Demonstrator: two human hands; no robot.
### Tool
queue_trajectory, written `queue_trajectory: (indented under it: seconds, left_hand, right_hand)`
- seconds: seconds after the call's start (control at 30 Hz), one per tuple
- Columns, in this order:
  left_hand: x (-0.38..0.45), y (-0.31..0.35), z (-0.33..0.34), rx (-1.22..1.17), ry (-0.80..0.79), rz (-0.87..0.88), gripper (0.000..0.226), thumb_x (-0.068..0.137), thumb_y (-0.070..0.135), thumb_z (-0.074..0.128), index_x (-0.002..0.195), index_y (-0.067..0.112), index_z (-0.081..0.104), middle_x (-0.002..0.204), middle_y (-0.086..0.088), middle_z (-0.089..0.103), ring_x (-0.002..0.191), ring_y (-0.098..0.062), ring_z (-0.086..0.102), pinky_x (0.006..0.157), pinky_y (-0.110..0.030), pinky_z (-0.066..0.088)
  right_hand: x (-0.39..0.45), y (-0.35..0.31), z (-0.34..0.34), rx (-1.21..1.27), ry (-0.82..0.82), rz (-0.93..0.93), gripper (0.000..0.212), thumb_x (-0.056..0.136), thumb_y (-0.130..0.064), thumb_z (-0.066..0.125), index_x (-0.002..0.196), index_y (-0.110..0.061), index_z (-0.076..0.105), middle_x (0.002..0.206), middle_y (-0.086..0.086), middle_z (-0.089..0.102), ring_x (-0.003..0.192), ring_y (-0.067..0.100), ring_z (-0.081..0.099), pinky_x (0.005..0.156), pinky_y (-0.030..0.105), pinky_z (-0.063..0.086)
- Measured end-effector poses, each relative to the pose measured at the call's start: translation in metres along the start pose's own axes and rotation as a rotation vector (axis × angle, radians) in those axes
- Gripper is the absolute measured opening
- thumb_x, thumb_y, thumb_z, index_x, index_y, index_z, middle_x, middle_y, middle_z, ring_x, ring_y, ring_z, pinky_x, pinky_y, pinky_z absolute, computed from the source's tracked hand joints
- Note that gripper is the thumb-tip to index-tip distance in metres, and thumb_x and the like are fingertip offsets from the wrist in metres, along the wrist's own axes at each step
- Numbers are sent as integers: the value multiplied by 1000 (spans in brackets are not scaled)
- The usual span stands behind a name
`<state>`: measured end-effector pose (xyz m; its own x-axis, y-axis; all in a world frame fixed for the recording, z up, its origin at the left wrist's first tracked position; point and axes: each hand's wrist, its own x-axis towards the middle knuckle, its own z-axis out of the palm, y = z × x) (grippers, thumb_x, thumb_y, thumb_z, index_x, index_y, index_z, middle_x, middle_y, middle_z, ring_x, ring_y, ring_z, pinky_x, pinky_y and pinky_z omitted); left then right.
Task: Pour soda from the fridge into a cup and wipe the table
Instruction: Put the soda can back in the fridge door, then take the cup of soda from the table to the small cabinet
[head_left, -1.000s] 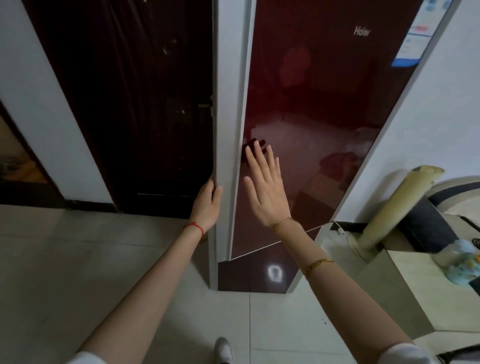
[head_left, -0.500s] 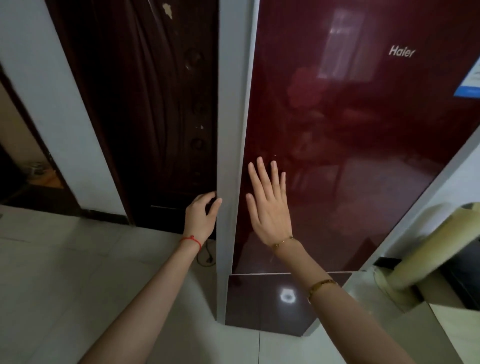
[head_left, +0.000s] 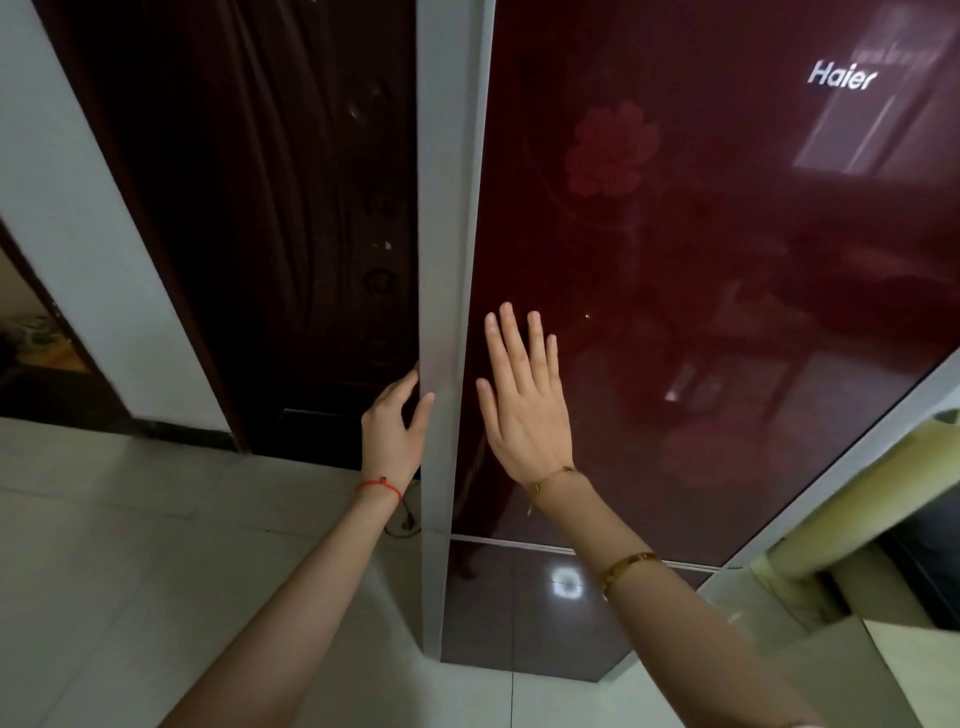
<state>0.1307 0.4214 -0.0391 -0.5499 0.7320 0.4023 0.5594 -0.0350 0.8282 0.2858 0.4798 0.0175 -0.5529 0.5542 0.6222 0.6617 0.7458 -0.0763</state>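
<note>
Pale floor tiles (head_left: 104, 545) and a white wall (head_left: 78, 234) frame a dark wooden door (head_left: 260, 208) at left, beside a tall maroon fridge (head_left: 727, 312) branded Haier. A person's left hand (head_left: 392, 431) curls its fingers around the grey side edge of the fridge door (head_left: 441, 260), apparently to pull it open, while the right hand (head_left: 524, 405) lies flat and relaxed against the glossy front, holding nothing, likely steadying the cabinet. The door appears shut, so the soda, presumably inside, is hidden; no cup or table can be made out. Reflections blur the door's floral print.
</note>
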Motion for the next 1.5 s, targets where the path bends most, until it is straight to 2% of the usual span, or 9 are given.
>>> queue_trajectory:
  seconds: [0.17,0.37,0.6,0.67,0.77,0.87,1.03,1.13,1.5]
  left_hand:
    - [10,-4,4,-24,-36,13,46,99,26,56,144,21,48,137,3,59,126,-12,54,108,-39,45]
    - [18,-17,-2,-36,-67,-45,53,94,37,62,143,19,49,135,3,60,116,-6,57,101,-30,47]
    - [21,-27,-19,65,-283,-3,49,94,37,60,139,20,52,134,2,60,120,-16,56,98,-29,44]
    - [15,-28,-24,78,-342,11,49,94,39,59,140,23,51,135,4,59,123,-17,54,101,-32,44]
    - [5,-28,-30,100,-395,34,55,95,38,59,146,25,42,138,3,55,127,-15,50,108,-37,42]
    - [-8,-31,-35,146,-426,51,64,95,36,59,151,19,34,145,-2,50,132,-19,46,112,-39,39]
    - [-37,-31,-36,223,-480,164,57,94,27,62,145,10,43,142,-11,51,132,-28,47,109,-40,40]
    - [-51,-29,-31,202,-596,235,55,93,28,63,143,12,45,139,-8,52,130,-27,47,106,-42,44]
    - [-98,23,11,115,-930,580,46,91,19,66,135,9,57,136,-7,56,127,-27,48,109,-39,40]
  right_hand:
    - [4,6,8,-67,-12,6,61,105,-30,35,157,-14,7,165,2,-2,152,23,-10,124,42,1]
    - [5,2,9,-63,-12,23,63,104,-32,38,157,-14,9,165,1,-1,152,23,-8,124,43,2]
    - [-10,2,-5,47,-22,5,59,104,-23,42,155,-8,17,164,6,10,152,22,1,124,45,6]
    - [-26,4,-6,58,-40,30,58,103,-22,43,154,-8,20,163,6,15,152,21,4,124,46,8]
    - [-56,7,-4,44,-92,126,57,102,-24,44,153,-9,24,161,4,22,152,20,7,124,46,10]
    - [-86,8,-3,34,-194,283,59,101,-31,43,154,-12,23,160,2,25,152,20,7,124,44,6]
    - [-131,3,-13,17,-344,543,63,100,-38,44,154,-14,22,161,3,22,152,23,4,124,44,2]
    - [-154,-5,-30,16,-359,670,65,100,-38,44,155,-16,18,162,3,20,152,23,3,123,41,-1]
    - [-252,-44,-112,-49,-250,1028,62,101,-38,42,155,-17,18,160,4,24,151,24,9,124,43,4]
